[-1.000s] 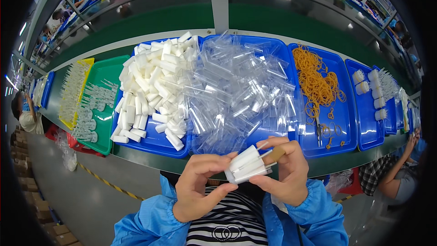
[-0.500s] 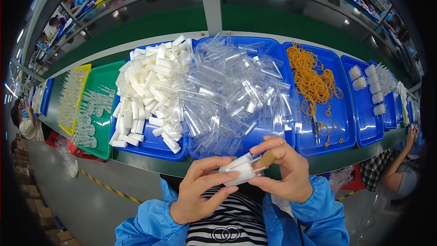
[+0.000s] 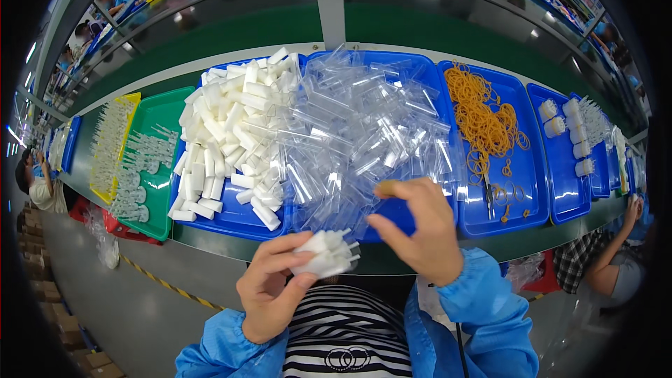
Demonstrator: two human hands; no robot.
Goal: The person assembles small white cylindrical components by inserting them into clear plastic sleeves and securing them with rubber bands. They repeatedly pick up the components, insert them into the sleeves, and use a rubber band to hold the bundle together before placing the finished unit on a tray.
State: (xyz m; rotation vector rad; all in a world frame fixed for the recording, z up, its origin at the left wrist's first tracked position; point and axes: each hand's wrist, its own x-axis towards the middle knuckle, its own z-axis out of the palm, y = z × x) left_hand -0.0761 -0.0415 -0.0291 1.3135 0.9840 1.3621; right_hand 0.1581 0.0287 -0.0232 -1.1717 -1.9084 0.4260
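Observation:
My left hand is closed on a white plastic piece with thin prongs, held at chest height in front of the trays. The prongs point to the right; the piece is slightly blurred. Over the near edge of the blue tray of clear plastic sleeves is my right hand, thumb and forefinger apart. A tan covering shows on one of its fingertips. Nothing is plainly between those fingers, and the thumb tip is close to the sleeves.
White cylinders fill the tray to the left. Green and yellow trays of pronged clear parts lie beyond. On the right, a blue tray holds orange rubber bands and scissors. White pronged bundles sit farther right.
My right hand has left the white piece and moved up and forward to the sleeves. My left hand has shifted left and slightly back, turning the piece.

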